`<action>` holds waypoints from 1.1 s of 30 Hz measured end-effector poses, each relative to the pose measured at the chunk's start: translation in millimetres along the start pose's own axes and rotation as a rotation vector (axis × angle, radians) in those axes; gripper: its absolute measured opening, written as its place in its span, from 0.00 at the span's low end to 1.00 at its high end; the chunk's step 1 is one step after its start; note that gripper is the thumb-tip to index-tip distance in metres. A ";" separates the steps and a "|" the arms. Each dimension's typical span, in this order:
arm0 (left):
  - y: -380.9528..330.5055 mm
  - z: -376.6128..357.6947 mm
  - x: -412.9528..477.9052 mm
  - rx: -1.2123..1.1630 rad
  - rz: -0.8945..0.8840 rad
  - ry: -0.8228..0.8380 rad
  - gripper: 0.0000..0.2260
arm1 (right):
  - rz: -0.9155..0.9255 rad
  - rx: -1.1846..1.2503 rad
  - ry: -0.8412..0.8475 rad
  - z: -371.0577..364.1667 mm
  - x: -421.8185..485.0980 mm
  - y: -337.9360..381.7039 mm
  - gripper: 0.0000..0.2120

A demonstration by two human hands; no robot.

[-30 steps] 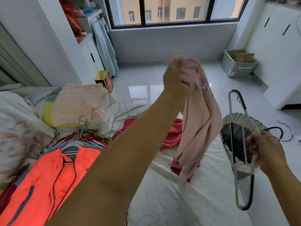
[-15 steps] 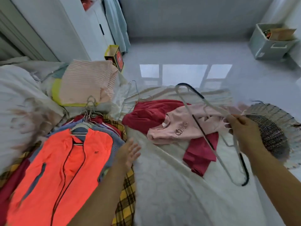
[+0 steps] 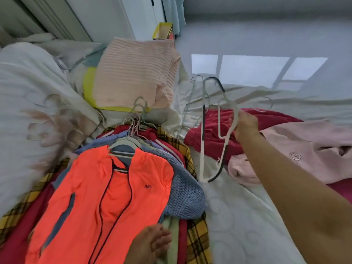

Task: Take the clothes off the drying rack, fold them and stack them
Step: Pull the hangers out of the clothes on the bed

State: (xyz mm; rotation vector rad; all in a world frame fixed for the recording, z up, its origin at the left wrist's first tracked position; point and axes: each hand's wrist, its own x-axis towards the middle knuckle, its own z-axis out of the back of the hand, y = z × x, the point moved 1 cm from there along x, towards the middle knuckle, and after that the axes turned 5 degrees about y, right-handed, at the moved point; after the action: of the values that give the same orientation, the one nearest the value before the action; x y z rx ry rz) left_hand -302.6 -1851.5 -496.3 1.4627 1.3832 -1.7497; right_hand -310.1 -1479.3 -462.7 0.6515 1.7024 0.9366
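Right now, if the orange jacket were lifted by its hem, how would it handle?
The orange jacket would probably sag limply: it looks thin and lies creased. Likely light for its size. Its hanger sits in the collar, so it may drag along and snag the neighbouring hooks.

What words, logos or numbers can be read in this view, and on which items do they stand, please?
"G": embroidered on the pink sweatshirt; a curved letter left of it is unclear.
Orange jacket: small dark chest logo, too blurred to read.
Yellow box: no print legible.
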 end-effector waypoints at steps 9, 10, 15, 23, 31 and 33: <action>-177.0 95.2 119.2 0.599 -0.593 -0.369 0.06 | -0.173 -0.268 0.163 -35.5 -5.2 -125.0 0.12; -196.2 105.1 131.9 0.772 -0.641 -0.440 0.10 | -0.150 -0.322 0.152 -37.8 -14.9 -141.7 0.09; -263.7 138.9 189.1 1.277 -0.625 -0.510 0.21 | -0.120 -0.427 0.280 -60.1 -65.0 -191.8 0.07; -273.1 159.9 207.9 1.718 -0.784 -0.599 0.15 | -0.019 -0.428 0.427 -92.3 -91.8 -195.1 0.11; -274.7 179.2 132.1 1.882 -1.184 -0.541 0.08 | 0.149 -0.699 0.615 -136.1 -126.8 -174.5 0.06; -271.2 170.5 100.8 1.807 -1.401 -0.492 0.08 | 0.262 -0.794 0.665 -150.3 -141.4 -166.0 0.12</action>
State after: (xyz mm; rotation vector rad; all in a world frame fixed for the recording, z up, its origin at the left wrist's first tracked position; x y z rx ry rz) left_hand -637.6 -1876.4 -495.4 -0.1329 -0.0412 -4.2829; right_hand -405.3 -1722.9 -504.0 0.0057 1.5955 2.0307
